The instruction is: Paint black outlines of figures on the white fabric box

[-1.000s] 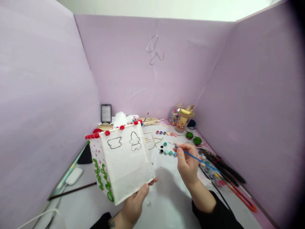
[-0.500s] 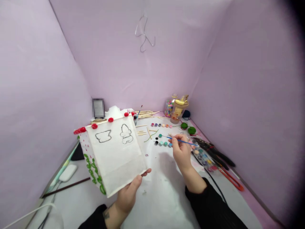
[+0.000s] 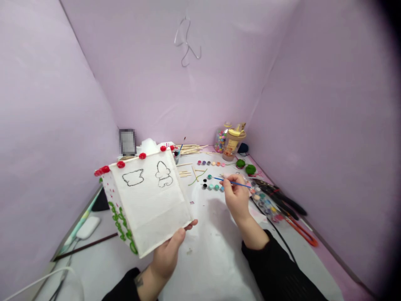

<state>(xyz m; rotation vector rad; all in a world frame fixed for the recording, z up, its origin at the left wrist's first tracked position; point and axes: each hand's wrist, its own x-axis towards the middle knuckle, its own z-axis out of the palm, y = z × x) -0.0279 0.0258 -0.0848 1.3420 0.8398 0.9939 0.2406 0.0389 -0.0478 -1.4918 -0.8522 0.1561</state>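
My left hand (image 3: 169, 255) grips the lower edge of a white box-shaped lantern (image 3: 156, 209), thumb on its front face. Two black butterfly outlines (image 3: 133, 177) are drawn near the top of that face. Red pompoms (image 3: 142, 156) line the upper edge, and green leafy loops (image 3: 120, 221) run up the left side. Between the fingers of my right hand (image 3: 236, 198) is a thin blue paintbrush (image 3: 239, 184). Its tip points left, close to a small pot of green paint (image 3: 209, 177). Other little paint pots (image 3: 216, 187) sit just below.
A row of paint pots (image 3: 213, 163) stands farther back. Wooden sticks (image 3: 191, 149), a lidded cup (image 3: 234, 144) and a jar of coloured beads (image 3: 221, 140) are at the back. Green yarn balls (image 3: 249, 169), pliers (image 3: 282, 198) and an orange-handled tool (image 3: 302, 232) lie right. A white device (image 3: 88, 228) lies left.
The whole view has shifted slightly. The paintbrush tip appears a little farther left, near the green paint pot. Both hands keep their holds.
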